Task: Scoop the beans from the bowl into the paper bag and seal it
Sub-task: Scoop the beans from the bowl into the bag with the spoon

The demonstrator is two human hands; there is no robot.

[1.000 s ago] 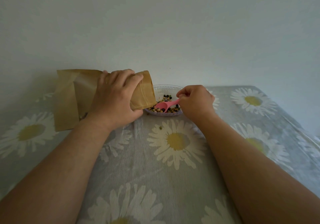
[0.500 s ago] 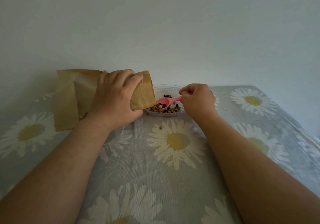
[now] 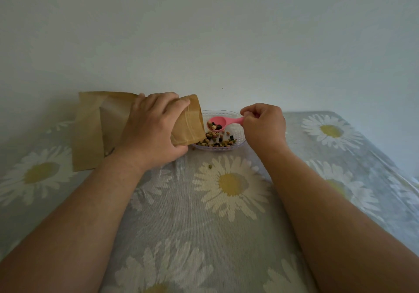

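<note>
Right grip (image 3: 263, 126) pinching loaded pink spoon (image 3: 223, 122) over bowl (image 3: 235, 114), left grip (image 3: 154, 131) clasping tilted paper bag (image 3: 95, 129)

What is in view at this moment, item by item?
paper bag: one, brown, tipped on its side at left, mouth facing the bowl
bowl: one, clear, by the wall, holding mixed beans
spoon: one, pink, loaded with beans, raised over the bowl near the bag mouth
stray beans: at least two, on the daisy-print tablecloth
left hand: grips the bag
right hand: fingers hold the spoon handle
</note>
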